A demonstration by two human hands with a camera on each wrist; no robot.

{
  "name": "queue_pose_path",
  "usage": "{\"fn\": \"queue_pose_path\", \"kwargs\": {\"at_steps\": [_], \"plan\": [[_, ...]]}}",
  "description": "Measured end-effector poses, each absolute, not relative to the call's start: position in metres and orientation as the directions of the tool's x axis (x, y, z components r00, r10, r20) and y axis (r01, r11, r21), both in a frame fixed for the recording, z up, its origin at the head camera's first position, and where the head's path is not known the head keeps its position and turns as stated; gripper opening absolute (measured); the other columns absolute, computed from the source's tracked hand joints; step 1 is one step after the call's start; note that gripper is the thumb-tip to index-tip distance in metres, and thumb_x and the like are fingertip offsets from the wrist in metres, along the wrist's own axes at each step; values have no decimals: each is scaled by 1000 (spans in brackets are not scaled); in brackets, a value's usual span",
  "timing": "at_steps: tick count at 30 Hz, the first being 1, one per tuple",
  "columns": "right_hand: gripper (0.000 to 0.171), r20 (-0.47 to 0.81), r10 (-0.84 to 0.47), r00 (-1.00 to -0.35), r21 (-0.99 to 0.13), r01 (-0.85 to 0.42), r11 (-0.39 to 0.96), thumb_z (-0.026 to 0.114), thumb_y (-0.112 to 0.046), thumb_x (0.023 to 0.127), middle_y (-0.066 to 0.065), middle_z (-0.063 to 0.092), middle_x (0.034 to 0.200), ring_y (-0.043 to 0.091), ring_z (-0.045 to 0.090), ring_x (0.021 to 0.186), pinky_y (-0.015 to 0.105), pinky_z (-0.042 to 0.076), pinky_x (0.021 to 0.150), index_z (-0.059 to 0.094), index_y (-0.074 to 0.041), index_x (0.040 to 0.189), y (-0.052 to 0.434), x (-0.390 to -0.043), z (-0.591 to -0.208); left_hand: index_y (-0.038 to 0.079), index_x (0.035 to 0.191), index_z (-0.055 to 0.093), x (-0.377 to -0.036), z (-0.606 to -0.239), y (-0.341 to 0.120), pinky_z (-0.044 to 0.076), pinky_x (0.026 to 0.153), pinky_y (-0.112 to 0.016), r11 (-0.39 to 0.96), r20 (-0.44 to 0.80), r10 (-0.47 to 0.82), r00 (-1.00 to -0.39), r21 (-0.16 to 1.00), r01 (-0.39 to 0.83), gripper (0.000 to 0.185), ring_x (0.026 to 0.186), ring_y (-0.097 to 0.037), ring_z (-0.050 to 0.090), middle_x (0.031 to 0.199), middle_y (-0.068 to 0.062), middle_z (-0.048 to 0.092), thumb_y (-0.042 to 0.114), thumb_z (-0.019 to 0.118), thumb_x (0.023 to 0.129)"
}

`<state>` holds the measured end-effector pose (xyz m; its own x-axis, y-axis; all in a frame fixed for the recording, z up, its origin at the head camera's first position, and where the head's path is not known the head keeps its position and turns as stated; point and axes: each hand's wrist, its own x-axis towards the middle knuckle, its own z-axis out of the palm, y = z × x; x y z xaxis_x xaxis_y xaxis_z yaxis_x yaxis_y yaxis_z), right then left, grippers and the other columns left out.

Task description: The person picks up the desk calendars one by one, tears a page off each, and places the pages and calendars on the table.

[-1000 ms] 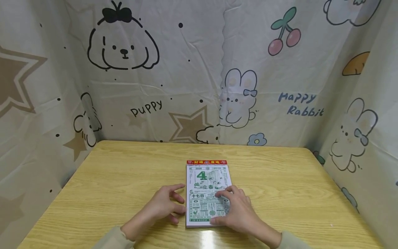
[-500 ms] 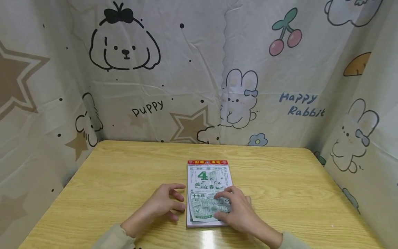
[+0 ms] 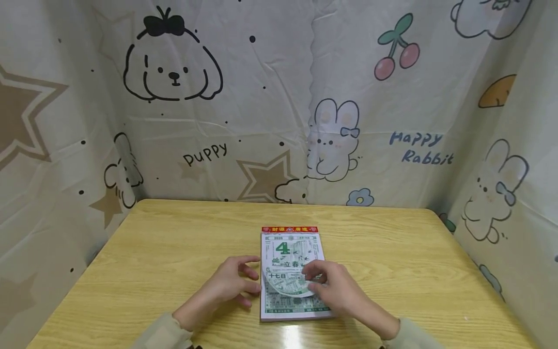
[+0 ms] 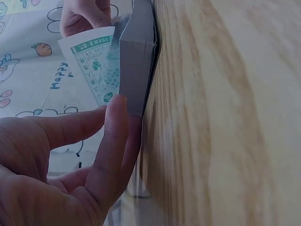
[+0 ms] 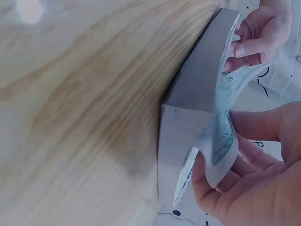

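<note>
While the right hand (image 3: 337, 291) pinches the curled top page (image 3: 287, 283) of the calendar pad (image 3: 293, 276) mid-table (image 3: 174, 252), left hand (image 3: 231, 286) fingers relaxed against its edge, lifting looks underway; tearing likely needs steadying

A light wooden table with rounded corners (image 3: 174, 242) fills the foreground. Behind it and along both sides hangs a cream cartoon-printed cloth backdrop (image 3: 270, 97), showing a puppy, rabbits, cherries and brown stars above the table's far edge.
</note>
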<state>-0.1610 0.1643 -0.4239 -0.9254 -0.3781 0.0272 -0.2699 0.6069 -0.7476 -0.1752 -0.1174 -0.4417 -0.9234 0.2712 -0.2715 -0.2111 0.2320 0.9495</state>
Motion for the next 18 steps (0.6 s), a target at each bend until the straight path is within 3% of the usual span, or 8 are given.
{"fn": "queue_pose_path", "kwargs": {"at_steps": [8,18], "plan": [[27,25,-368,-929,-784,-246,570,64,15,92,-1,70,100,20,65,90,31,59,79,70,-11,99,165,-163,-426,-4,145,56,-181,-444,-116,66,57,-43,235,-269,275,-923,950,-207,67,78,-27,72,105,-19,61,-10,81,84],[38,56,-318,-946,-810,-230,540,54,22,85,3,70,104,20,63,98,34,58,85,70,-6,104,168,-168,-427,0,143,60,-188,-442,-115,66,59,-39,294,-270,261,-927,937,-190,62,77,-25,72,105,-17,62,-7,82,85]]}}
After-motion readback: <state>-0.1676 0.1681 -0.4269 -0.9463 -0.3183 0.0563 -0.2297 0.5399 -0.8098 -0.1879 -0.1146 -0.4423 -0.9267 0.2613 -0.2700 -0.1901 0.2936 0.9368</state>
